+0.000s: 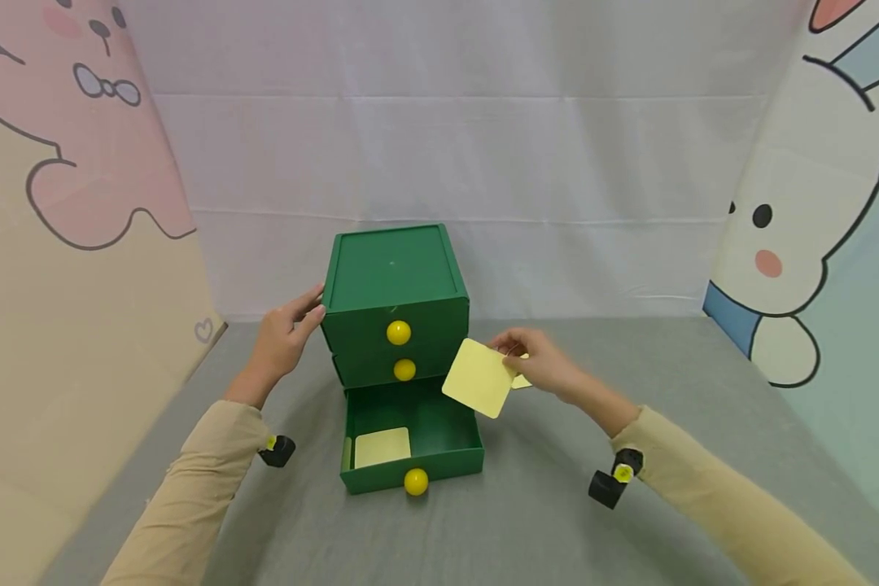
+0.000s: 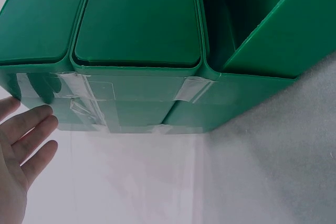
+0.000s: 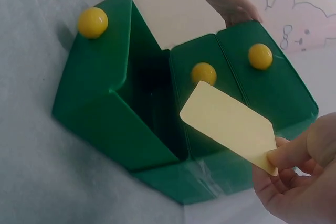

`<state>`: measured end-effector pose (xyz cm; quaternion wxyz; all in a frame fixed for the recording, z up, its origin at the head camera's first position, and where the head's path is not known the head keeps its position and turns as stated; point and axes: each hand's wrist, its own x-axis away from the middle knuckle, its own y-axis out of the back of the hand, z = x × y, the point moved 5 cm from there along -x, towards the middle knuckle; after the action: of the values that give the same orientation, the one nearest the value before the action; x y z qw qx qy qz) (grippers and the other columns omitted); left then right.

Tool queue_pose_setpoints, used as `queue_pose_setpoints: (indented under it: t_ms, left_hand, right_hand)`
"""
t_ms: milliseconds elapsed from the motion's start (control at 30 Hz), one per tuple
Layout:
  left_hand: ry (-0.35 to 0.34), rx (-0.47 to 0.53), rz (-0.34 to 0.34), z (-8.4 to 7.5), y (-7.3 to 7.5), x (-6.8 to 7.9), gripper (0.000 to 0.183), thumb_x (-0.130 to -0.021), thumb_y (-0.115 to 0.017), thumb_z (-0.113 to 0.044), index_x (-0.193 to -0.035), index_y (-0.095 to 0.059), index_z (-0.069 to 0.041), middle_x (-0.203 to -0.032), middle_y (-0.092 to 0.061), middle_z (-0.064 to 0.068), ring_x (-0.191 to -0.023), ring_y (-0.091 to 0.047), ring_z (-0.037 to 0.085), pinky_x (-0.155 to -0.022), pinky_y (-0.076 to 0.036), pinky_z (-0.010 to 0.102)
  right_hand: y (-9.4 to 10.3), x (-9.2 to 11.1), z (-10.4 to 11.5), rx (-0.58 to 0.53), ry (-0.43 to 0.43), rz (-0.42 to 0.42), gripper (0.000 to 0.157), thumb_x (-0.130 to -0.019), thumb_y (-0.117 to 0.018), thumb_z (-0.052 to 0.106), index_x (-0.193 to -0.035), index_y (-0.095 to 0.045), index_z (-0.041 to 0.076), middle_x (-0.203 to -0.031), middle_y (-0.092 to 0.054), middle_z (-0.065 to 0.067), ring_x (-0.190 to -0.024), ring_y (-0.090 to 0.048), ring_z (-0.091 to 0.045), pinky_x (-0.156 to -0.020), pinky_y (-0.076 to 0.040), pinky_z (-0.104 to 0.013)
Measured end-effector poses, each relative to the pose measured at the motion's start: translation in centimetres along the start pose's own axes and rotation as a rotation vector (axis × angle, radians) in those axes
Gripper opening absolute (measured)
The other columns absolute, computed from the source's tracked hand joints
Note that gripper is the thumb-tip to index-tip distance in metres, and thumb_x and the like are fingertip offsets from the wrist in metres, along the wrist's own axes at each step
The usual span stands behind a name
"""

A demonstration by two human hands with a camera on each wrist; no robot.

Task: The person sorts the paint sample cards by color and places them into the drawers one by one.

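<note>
A green three-drawer box [image 1: 391,268] with yellow ball knobs stands on the table, its bottom drawer [image 1: 447,465] pulled out. Inside that drawer, toward the left, lies a pale yellow card [image 1: 382,447]. My right hand [image 1: 538,360] pinches another square yellow card [image 1: 479,378] between thumb and fingers, tilted in the air by the drawer's right side. In the right wrist view, the thumb presses one corner of this card [image 3: 231,124]. My left hand [image 1: 282,338] touches the box's upper left side; the left wrist view shows its fingers [image 2: 32,129] extended.
Part of one more yellow card [image 1: 522,381] shows behind the right hand; whether it lies on the table cannot be told. Grey cloth covers the table [image 1: 542,505]. A white curtain [image 1: 483,163] hangs behind, with cartoon-printed panels [image 1: 784,203] at both sides.
</note>
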<state>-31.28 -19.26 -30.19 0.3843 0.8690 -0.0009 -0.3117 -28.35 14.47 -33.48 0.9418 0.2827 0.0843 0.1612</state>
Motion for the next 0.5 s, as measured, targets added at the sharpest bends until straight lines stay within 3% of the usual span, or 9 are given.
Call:
queue_pose_setpoints:
  t_ms: [233,500]
  left_hand:
    - [-0.005,0.008,0.003,-0.1,0.0,0.0,0.046,-0.097,-0.042,-0.027,-0.137,-0.041,-0.007,-0.117,-0.057,0.024,-0.094,-0.059,0.039,-0.074,-0.046,0.053]
    - [0.001,0.008,0.002,0.0,0.0,0.0,0.046,-0.097,-0.042,-0.027,-0.138,-0.04,-0.006,-0.117,-0.056,0.025,-0.095,-0.058,0.04,-0.076,-0.045,0.055]
  right_hand:
    - [-3.5,-0.9,0.9,-0.025,0.083,0.07,0.024,-0.088,-0.047,-0.009,-0.107,-0.06,-0.003,-0.094,-0.057,-0.012,-0.082,-0.05,-0.022,-0.069,-0.046,-0.03]
    - [-6.7,-1.6,1.3,-0.036,0.123,0.155,0.024,-0.086,-0.047,-0.012,-0.103,-0.061,-0.003,-0.089,-0.056,-0.009,-0.077,-0.049,-0.019,-0.067,-0.045,-0.026]
